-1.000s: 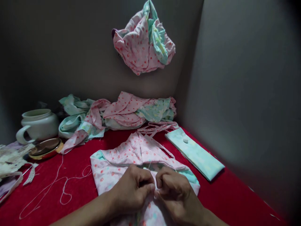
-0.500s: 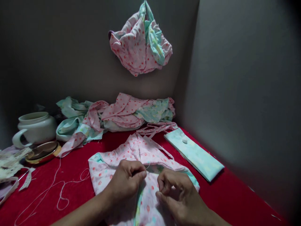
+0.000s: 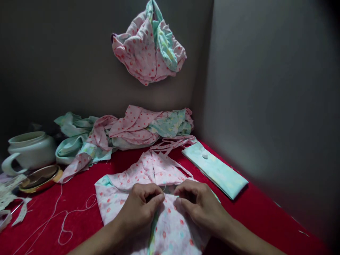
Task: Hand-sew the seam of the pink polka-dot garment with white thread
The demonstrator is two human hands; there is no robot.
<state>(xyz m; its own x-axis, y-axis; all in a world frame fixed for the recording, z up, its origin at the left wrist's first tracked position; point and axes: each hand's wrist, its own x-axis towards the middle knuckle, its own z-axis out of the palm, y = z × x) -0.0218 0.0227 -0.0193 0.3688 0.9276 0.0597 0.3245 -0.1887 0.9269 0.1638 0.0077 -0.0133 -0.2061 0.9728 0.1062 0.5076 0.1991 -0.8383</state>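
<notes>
A pink dotted cloth piece (image 3: 170,226) with a mint-green lining lies in front of me, its upper part folded into a peak. My left hand (image 3: 146,203) rests over its middle, thumb and forefinger pinched together. From those fingertips a fine thread (image 3: 165,187) curves up towards the cloth's fold. My right hand (image 3: 198,203) hovers just to the right, fingers curled and thumb close to the forefinger. Whatever sits between the right fingertips is too small to make out. Both hands are over the cloth, a short gap apart.
A folded mint-green cloth (image 3: 215,170) lies at right. Behind is a heap of fabric scraps (image 3: 140,124); at left stand a white mug (image 3: 34,152), a brown-gold lid (image 3: 39,179) and lace (image 3: 13,193). Loose thread (image 3: 63,223) trails over the red surface. A sewn cloth item (image 3: 143,53) hangs above.
My right hand has moved up, its fingertips now level with the left hand's. The left hand stays nearly in place on the cloth. The view has shifted slightly to the right.
</notes>
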